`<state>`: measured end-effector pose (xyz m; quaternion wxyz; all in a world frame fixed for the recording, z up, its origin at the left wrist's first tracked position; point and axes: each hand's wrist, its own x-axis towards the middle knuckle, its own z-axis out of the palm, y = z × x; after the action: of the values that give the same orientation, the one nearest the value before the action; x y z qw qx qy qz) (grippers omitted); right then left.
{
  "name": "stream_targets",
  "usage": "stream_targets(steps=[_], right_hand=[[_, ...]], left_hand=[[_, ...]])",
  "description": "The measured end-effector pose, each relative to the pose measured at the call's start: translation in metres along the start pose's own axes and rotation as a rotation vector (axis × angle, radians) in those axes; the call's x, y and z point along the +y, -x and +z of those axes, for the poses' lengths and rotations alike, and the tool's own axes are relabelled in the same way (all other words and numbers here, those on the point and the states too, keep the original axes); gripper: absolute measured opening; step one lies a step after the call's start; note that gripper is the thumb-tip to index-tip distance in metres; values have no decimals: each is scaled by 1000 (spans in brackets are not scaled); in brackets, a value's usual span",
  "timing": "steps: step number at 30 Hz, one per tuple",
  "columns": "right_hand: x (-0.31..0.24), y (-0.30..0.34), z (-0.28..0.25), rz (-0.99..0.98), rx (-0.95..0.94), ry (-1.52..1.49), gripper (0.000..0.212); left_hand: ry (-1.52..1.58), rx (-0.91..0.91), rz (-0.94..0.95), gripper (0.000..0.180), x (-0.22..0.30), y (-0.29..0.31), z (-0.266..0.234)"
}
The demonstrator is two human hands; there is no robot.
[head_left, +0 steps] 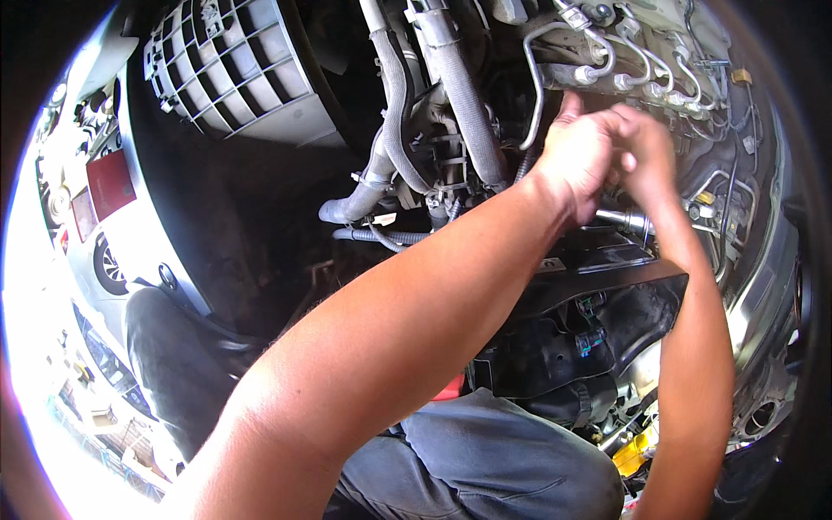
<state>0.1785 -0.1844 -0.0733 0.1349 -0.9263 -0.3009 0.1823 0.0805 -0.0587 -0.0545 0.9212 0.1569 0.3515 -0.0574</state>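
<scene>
Both my hands meet over the engine, right of centre and close to the bent metal pipes [646, 78]. My left hand [579, 156] has its thumb raised and its fingers curled in; what they close on, if anything, is hidden. Against it my right hand [648, 152] is smeared by motion, so its grip does not show. Just below the hands lies a shiny chrome cylinder [631, 222], apparently not in either palm. Left of my left hand run thick grey sleeved hoses [468, 113].
A grey ribbed plastic panel [230, 74] sits at the upper left above a dark cavity. Black plastic covers [555, 347] and a yellow part [635, 452] lie between my forearms. My bent knee [511, 451] rests at the lower edge. A white car [108, 260] stands beyond, at left.
</scene>
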Motion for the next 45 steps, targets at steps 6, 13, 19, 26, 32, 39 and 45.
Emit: stream_targets(steps=[6,13,19,26,32,39,45], right_hand=[[61,-11,-8,420,-108,-160,58],[59,-7,6,76,38,44,41],[48,-10,-4,223,-14,69,74],[66,-7,-8,554,-83,-389,67],[90,-30,-21,1288,499,-1171,45],[80,-42,6,1169,794,-1595,44],[89,-48,19,1096,769,-1868,45]], left_hand=[[-153,-3,151,93,-8,1,4],[-465,-12,60,32,2,13,6],[-1562,-102,-231,36,21,49,-18],[-930,166,-323,72,12,29,-21],[-908,482,-294,89,-19,-10,-16],[-824,452,-230,86,-26,-33,-48],[-529,350,-158,89,-30,-22,-45]])
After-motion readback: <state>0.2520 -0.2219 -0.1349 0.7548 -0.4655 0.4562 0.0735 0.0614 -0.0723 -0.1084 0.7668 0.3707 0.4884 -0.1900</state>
